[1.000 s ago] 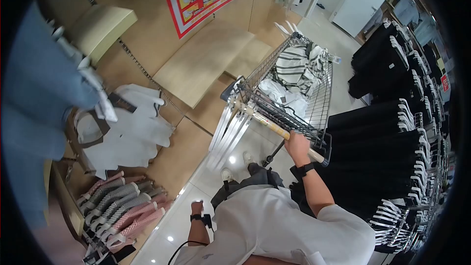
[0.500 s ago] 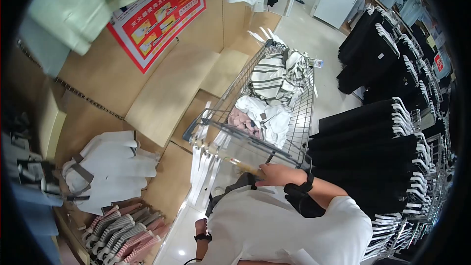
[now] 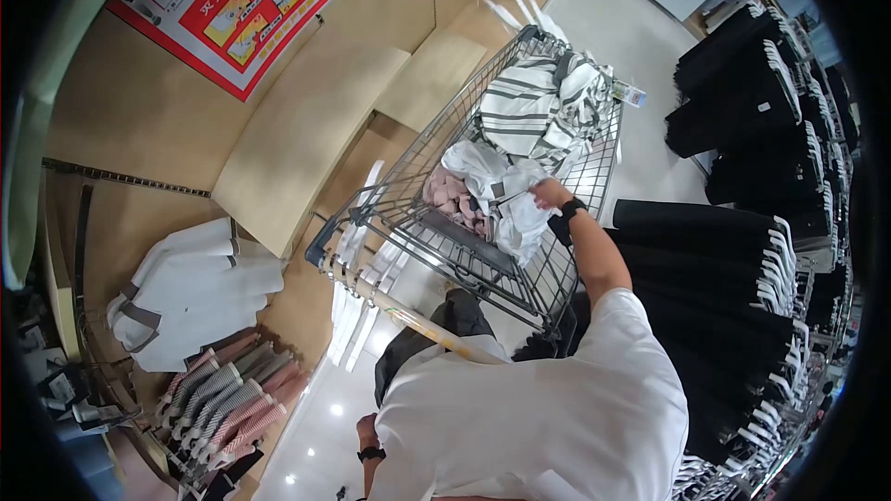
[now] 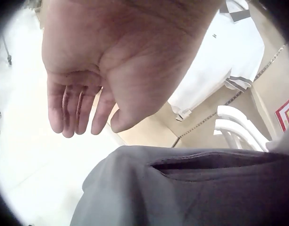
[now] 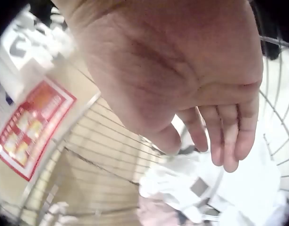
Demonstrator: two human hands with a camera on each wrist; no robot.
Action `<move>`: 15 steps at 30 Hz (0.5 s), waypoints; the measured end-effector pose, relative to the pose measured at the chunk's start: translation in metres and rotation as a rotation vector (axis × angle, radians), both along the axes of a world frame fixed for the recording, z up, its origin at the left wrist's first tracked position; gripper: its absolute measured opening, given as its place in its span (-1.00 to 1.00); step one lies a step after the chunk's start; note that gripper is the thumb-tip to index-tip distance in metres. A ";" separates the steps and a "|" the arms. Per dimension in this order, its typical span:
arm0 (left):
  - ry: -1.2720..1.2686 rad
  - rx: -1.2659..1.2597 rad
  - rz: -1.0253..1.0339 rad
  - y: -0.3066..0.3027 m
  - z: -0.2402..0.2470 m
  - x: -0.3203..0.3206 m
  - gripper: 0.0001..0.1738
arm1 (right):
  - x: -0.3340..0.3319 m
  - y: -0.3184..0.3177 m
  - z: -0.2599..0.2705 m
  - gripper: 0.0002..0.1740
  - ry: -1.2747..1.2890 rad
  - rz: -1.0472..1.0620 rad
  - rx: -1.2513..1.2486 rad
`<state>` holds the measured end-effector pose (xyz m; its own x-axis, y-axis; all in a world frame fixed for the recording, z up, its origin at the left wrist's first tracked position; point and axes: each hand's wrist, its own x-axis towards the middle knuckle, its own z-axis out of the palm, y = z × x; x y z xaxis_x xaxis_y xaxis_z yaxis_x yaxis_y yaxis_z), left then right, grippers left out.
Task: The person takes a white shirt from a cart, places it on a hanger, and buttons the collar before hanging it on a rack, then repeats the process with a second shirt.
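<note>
My right hand [image 3: 552,193] is inside the wire shopping cart [image 3: 599,292], over a crumpled white garment [image 3: 522,230]. In the right wrist view its fingers [image 5: 223,141] hang relaxed, with the fingertips right at the white cloth and nothing gripped. A pink garment [image 3: 448,193] lies beside the white one, and a white-and-dark striped garment [image 3: 515,116] fills the far end. Low by my side is my left hand [image 3: 368,429]; the left wrist view shows it holding nothing, its fingers [image 4: 71,110] loose near my grey trousers [image 4: 182,188].
White hangers [image 3: 348,292] hang from the cart's handle [image 3: 408,317]. On the right, a rack of black garments [image 3: 696,269] stands close to the cart. Wooden shelves [image 3: 297,144] and hanging white shirts [image 3: 186,288] line the left wall, beneath a red poster [image 3: 246,14].
My right hand has let go of the cart's handle and reached forward into the basket, over the white garment. My left hand stays low by my side.
</note>
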<state>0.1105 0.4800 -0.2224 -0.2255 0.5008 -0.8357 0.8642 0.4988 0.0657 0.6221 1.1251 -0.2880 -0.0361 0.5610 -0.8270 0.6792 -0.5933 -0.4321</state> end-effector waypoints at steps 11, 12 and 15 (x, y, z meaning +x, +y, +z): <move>0.006 0.086 0.463 -0.034 0.032 0.053 -0.73 | -0.019 -0.086 -0.128 -0.02 -0.144 0.162 -0.097; 0.005 0.095 0.497 -0.037 0.036 0.055 -0.73 | -0.019 -0.094 -0.132 -0.06 -0.106 0.124 -0.102; -0.004 0.141 0.589 -0.034 0.035 0.061 -0.73 | 0.002 -0.116 -0.195 -0.20 -0.112 0.380 0.049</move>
<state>0.1714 0.4464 -0.1877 -0.4957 0.3989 -0.7715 0.4451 0.8795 0.1687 0.6244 1.0090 -0.4833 -0.1597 0.5642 -0.8100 0.8908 -0.2712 -0.3646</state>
